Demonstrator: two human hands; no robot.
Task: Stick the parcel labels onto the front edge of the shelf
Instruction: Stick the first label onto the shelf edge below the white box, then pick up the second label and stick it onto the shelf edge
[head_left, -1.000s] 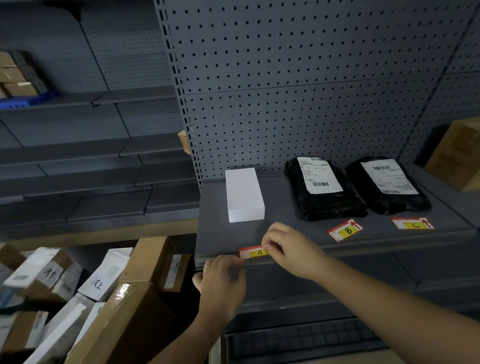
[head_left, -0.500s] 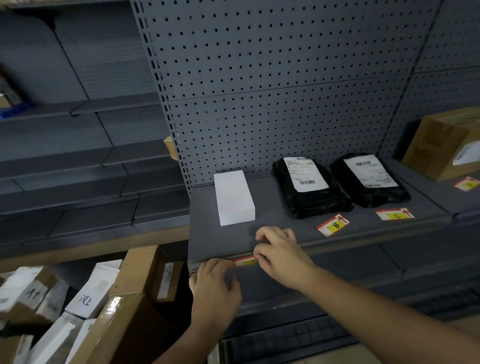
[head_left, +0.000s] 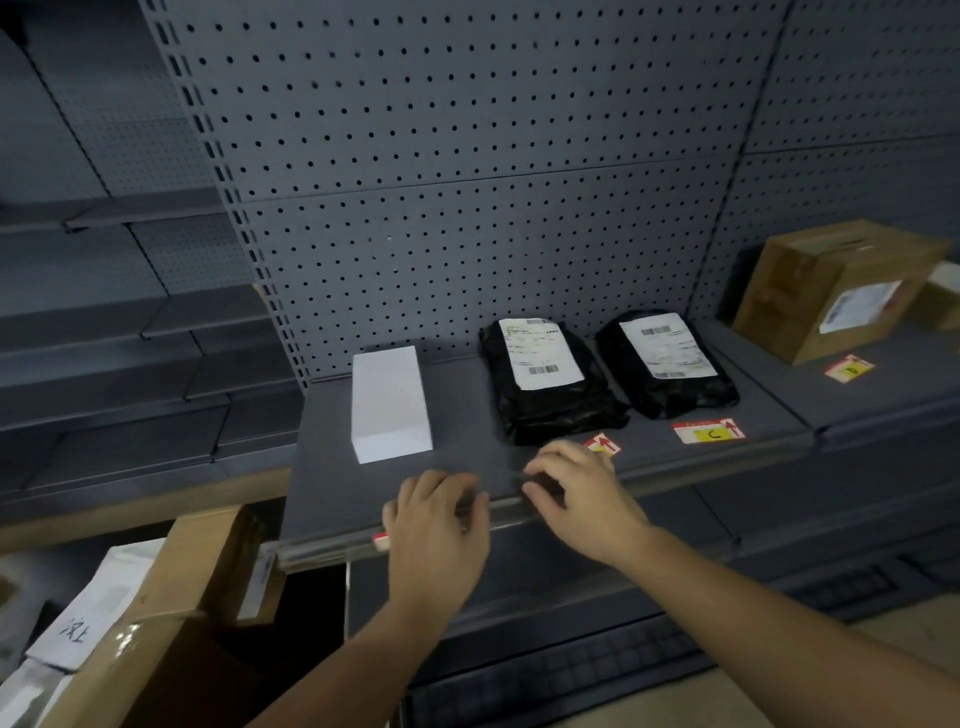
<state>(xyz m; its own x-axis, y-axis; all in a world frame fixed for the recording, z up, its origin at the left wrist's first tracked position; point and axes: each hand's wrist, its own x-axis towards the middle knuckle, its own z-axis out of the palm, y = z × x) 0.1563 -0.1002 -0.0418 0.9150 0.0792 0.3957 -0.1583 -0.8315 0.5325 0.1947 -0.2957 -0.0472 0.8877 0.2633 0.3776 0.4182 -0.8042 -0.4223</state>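
Note:
The grey shelf's front edge (head_left: 322, 550) runs across the middle of the view. My left hand (head_left: 436, 525) lies flat over that edge and covers label A (head_left: 381, 541); only the label's red left corner shows. My right hand (head_left: 582, 493) hovers just right of it over the shelf lip, fingers curled, with nothing in them. Label B (head_left: 602, 445) lies on the shelf top, partly hidden behind my right fingers. Label C (head_left: 709, 431) lies flat further right, in front of a black parcel.
A white box (head_left: 390, 402) and two black bagged parcels (head_left: 545, 382) (head_left: 667, 364) sit on the shelf. On the shelf to the right stand a cardboard box (head_left: 836, 288) and another label (head_left: 849, 368). Cardboard parcels (head_left: 156, 623) are piled at lower left.
My right hand has left label A and slid right toward label B. My left hand has moved up over label A on the edge. The view has shifted right.

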